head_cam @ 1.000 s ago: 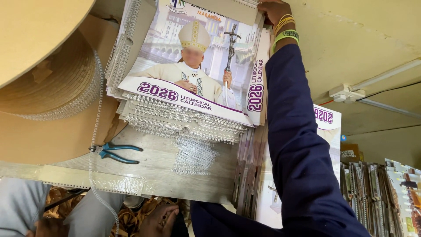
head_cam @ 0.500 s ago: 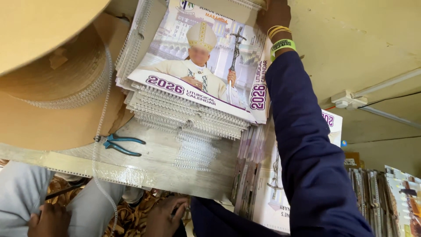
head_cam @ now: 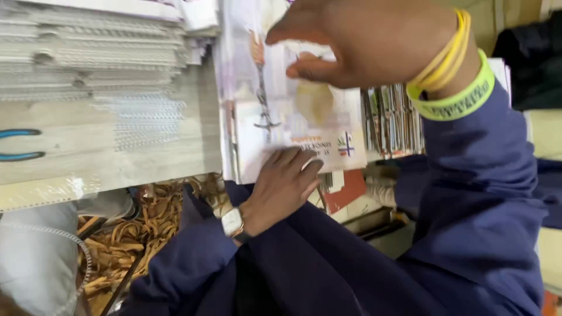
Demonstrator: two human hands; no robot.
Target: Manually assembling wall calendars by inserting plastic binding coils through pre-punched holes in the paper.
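You are pressing your left hand [head_cam: 284,184] flat, fingers together, on the lower edge of a printed calendar sheet [head_cam: 293,126] that is lying on the pale wooden counter [head_cam: 117,158]. Your right hand [head_cam: 366,41] is hovering over the upper part of the same sheet with its fingers curled and thumb out; you cannot tell from here whether it is pinching the paper or only touching it. Yellow and green wristbands [head_cam: 453,73] are sitting on your right wrist, and a watch [head_cam: 233,222] is showing on your left wrist, both above dark blue sleeves. Left of the sheet, a stack of wire binding coils [head_cam: 93,55] is resting on the counter, and further left the blue handles of a pair of pliers [head_cam: 20,144] are poking in from the edge. Right of the sheet, a row of upright booklets [head_cam: 392,120] is standing close by. Below the counter edge, left of your left arm, a heap of brown paper strips [head_cam: 137,225] is lying
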